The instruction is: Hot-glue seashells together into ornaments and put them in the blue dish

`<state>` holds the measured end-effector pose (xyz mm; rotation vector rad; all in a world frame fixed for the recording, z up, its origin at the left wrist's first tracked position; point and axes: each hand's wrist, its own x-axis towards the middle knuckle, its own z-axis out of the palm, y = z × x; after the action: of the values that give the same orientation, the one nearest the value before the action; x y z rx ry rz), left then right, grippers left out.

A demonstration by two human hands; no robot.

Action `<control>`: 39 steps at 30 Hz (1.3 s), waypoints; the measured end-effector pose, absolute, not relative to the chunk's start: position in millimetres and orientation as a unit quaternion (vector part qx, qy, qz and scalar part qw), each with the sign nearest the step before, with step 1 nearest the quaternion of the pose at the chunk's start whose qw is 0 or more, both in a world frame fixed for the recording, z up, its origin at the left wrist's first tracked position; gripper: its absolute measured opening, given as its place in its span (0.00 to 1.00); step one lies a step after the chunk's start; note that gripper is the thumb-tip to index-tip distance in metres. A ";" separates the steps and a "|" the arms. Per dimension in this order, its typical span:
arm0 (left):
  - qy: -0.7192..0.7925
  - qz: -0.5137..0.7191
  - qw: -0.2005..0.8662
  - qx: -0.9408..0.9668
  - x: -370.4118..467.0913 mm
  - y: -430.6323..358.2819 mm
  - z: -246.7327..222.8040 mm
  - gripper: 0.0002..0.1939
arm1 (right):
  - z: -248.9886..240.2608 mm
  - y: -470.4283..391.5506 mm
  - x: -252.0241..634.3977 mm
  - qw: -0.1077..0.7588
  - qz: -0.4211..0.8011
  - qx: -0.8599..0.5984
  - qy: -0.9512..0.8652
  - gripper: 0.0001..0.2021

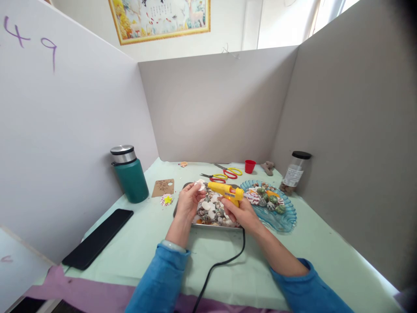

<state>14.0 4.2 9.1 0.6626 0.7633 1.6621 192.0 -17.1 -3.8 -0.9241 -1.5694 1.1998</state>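
Note:
My left hand (189, 201) pinches a small white shell (200, 185) over the left part of a metal tray. In my right hand (240, 211) is a yellow glue gun (224, 190), its nozzle pointing left at the white shell; whether they touch is too small to tell. A black cord runs down from near the right hand to the front edge. Below both hands, the metal tray (215, 226) holds many shells (211, 208). Right of it, a blue scalloped plate (282, 221) carries green, striped and orange shells (272, 200).
Green bottle (132, 180) and black slab (99, 238) stand left, near a brown card (163, 188) and yellow-starred piece (167, 200). Behind the tray lie scissors (230, 171), a red cup (249, 166) and a brown lump (268, 168). A lidded jar (294, 174) leans right. Grey panels (215, 108) surround the table.

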 end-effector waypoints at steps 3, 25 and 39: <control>0.316 0.706 0.571 0.274 12.7 5.0 8.7 0.15 | -9.5 -13.9 193.5 0.473 0.478 -0.373 -0.639 0.22; 0.302 0.696 0.593 0.270 13.4 3.6 8.4 0.14 | -10.6 -14.0 193.4 0.481 0.477 -0.371 -0.635 0.22; 0.302 0.700 0.572 0.302 15.2 4.3 7.1 0.16 | -8.4 -14.8 192.3 0.478 0.479 -0.379 -0.632 0.22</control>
<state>15.2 4.3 7.1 0.7084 0.7081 1.6418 192.3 -14.8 -8.4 -0.9249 -1.5427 1.1697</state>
